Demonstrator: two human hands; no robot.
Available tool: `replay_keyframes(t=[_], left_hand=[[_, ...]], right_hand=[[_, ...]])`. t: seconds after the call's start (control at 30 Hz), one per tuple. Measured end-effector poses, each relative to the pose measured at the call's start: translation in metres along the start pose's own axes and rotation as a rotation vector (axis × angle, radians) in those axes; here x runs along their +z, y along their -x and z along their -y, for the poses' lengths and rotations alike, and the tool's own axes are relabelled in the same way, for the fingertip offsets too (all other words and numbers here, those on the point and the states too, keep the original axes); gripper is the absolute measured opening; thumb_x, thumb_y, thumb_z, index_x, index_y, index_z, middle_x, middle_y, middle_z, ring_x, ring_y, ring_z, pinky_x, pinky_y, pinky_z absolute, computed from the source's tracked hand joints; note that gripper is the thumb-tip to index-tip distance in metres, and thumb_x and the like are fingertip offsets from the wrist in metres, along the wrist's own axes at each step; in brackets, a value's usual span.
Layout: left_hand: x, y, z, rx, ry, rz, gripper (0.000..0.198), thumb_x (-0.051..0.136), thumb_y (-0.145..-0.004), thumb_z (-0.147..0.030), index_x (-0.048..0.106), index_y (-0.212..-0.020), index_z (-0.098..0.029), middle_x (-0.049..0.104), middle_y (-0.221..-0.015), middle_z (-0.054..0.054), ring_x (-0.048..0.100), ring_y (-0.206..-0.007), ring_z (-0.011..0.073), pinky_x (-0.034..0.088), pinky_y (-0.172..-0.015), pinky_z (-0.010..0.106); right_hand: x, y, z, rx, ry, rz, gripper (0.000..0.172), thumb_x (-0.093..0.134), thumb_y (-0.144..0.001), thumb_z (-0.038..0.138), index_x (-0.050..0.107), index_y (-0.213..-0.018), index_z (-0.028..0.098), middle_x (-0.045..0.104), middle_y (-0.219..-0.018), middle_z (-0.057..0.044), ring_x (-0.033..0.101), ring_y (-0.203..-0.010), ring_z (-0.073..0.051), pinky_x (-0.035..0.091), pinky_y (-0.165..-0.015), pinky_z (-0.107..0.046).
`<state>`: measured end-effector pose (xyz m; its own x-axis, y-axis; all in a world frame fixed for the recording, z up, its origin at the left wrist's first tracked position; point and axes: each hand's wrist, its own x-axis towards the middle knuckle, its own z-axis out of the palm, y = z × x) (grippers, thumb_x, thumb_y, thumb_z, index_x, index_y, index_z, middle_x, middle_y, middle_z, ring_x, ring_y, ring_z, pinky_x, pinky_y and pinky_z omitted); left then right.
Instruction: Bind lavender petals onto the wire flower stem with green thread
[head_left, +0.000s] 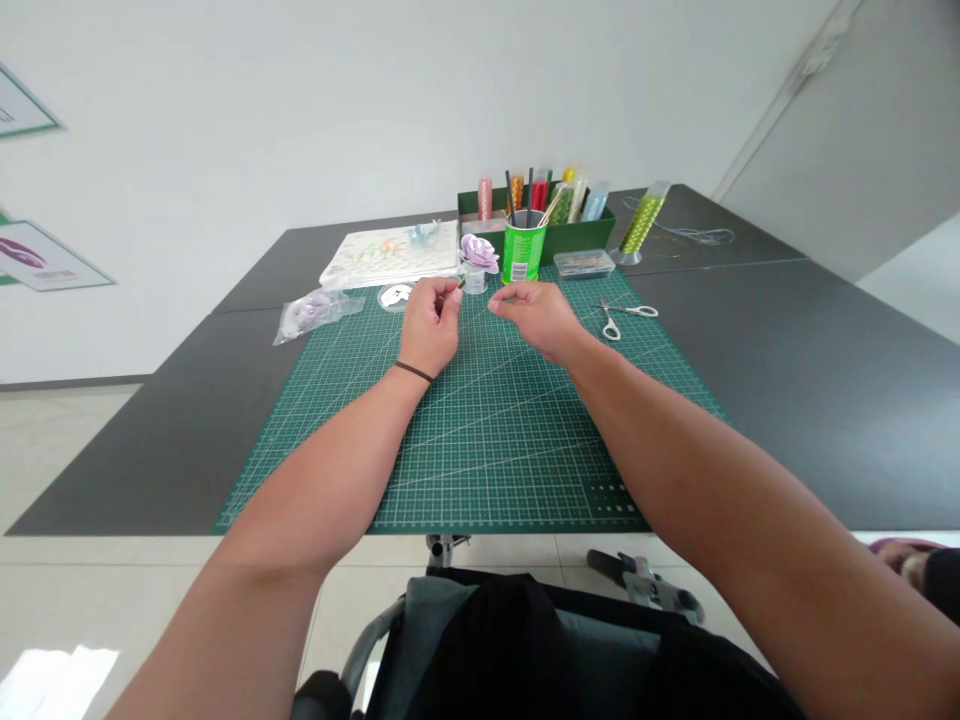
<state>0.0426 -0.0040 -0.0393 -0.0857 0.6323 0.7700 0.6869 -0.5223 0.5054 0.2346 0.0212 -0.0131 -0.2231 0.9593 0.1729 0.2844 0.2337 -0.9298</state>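
Note:
My left hand is closed above the green cutting mat, with a small dark, greenish piece pinched between thumb and finger. Its exact kind is too small to tell. To its right, my right hand is apart from it, thumb and fingertips pressed together; anything between them is too fine to make out. Just beyond the hands, a lilac fabric-like flower rests on a small clear jar. A round dish with white pieces lies left of the jar, partly behind my left hand.
A green can of sticks stands before a dark green box of coloured rolls. White-handled scissors lie open at right, near a clear case and a yellow-green roll. At left are a white tray and a bagged lilac flower.

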Motion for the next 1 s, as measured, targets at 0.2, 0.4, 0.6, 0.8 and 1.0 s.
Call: replay_keyframes(t=[0.2, 0.4, 0.6, 0.8, 1.0], left_hand=[[0.002, -0.004, 0.008, -0.114, -0.006, -0.045, 0.004, 0.065, -0.102, -0.024, 0.061, -0.101, -0.023, 0.072, -0.098, 0.005, 0.065, -0.083, 0.0184, 0.058, -0.083, 0.036], [0.003, -0.003, 0.008, -0.134, -0.037, 0.009, 0.003, 0.064, -0.102, -0.02, 0.062, -0.102, -0.023, 0.07, -0.099, 0.004, 0.066, -0.078, 0.0167, 0.058, -0.08, 0.035], [0.001, -0.002, 0.005, -0.021, -0.167, 0.079, 0.006, 0.063, -0.103, -0.019, 0.066, -0.1, -0.023, 0.073, -0.101, 0.006, 0.068, -0.095, 0.0213, 0.058, -0.089, 0.04], [-0.001, 0.001, -0.001, 0.028, -0.288, 0.201, 0.013, 0.063, -0.103, -0.023, 0.07, -0.093, -0.022, 0.074, -0.096, 0.008, 0.068, -0.096, 0.0245, 0.058, -0.088, 0.042], [-0.003, 0.004, -0.004, 0.11, -0.384, 0.3, 0.019, 0.061, -0.104, -0.026, 0.076, -0.093, -0.022, 0.074, -0.096, 0.009, 0.067, -0.082, 0.0212, 0.056, -0.072, 0.036]], right_hand=[[0.001, 0.012, 0.014, -0.178, 0.17, 0.051, 0.012, 0.075, -0.092, 0.029, 0.081, -0.088, 0.019, 0.039, -0.056, 0.007, 0.037, -0.058, -0.011, 0.028, -0.06, -0.031], [0.004, 0.019, 0.019, -0.245, 0.212, 0.061, 0.017, 0.072, -0.095, 0.031, 0.083, -0.093, 0.018, 0.039, -0.055, 0.007, 0.037, -0.058, -0.011, 0.029, -0.061, -0.031], [0.004, 0.025, 0.028, -0.243, 0.28, 0.042, 0.015, 0.073, -0.096, 0.03, 0.083, -0.092, 0.021, 0.047, -0.059, 0.005, 0.043, -0.063, -0.013, 0.035, -0.067, -0.032], [0.002, 0.026, 0.028, -0.334, 0.436, 0.072, 0.016, 0.069, -0.1, 0.029, 0.084, -0.097, 0.024, 0.068, -0.075, -0.001, 0.057, -0.075, -0.018, 0.038, -0.075, -0.033], [0.0, 0.024, 0.021, -0.404, 0.64, 0.068, 0.021, 0.063, -0.105, 0.033, 0.084, -0.105, 0.028, 0.081, -0.098, -0.004, 0.065, -0.089, -0.023, 0.037, -0.079, -0.035]])
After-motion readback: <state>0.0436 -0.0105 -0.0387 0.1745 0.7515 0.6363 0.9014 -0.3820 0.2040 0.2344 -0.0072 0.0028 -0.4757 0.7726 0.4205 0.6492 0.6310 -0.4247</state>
